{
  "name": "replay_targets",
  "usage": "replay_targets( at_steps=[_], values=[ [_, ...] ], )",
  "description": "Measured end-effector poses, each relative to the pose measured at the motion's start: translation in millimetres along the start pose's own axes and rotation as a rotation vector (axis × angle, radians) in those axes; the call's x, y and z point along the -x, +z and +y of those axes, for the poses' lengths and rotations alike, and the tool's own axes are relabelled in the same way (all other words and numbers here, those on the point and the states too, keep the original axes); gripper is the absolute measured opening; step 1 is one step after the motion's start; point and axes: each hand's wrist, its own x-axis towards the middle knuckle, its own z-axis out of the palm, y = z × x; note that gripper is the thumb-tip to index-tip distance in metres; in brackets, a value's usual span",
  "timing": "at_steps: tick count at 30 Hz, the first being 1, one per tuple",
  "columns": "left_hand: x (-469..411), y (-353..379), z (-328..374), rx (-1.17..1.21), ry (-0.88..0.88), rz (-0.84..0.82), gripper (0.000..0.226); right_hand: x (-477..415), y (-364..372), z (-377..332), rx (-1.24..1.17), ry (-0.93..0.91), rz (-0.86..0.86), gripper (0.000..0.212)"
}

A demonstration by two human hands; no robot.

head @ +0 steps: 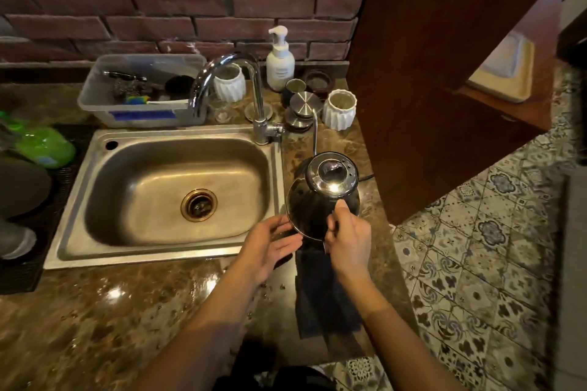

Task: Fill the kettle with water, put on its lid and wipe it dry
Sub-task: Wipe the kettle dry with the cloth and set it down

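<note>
Kettle [320, 197] tilted just right of the sink [79, 200], lid [332, 173] already on, right hand [347, 240] clamped on its handle to steady it, left hand [270, 247] open beside its base, apparently for wiping with the dark cloth [324, 295] on the tabletop [111, 311].
</note>
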Motion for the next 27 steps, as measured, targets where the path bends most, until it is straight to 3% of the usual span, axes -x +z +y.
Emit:
replay_targets(
  at_steps=[22, 27],
  values=[
    [-72, 66, 29, -0.003, 0.002, 0.043, 0.021, -105, -2, 10, 0.043, 0.031, 0.021, 0.051],
    [-77, 66, 30, -0.009, 0.012, 0.047, 0.03, -109, 4, 10, 0.042, -0.008, -0.004, 0.056]
  ],
)
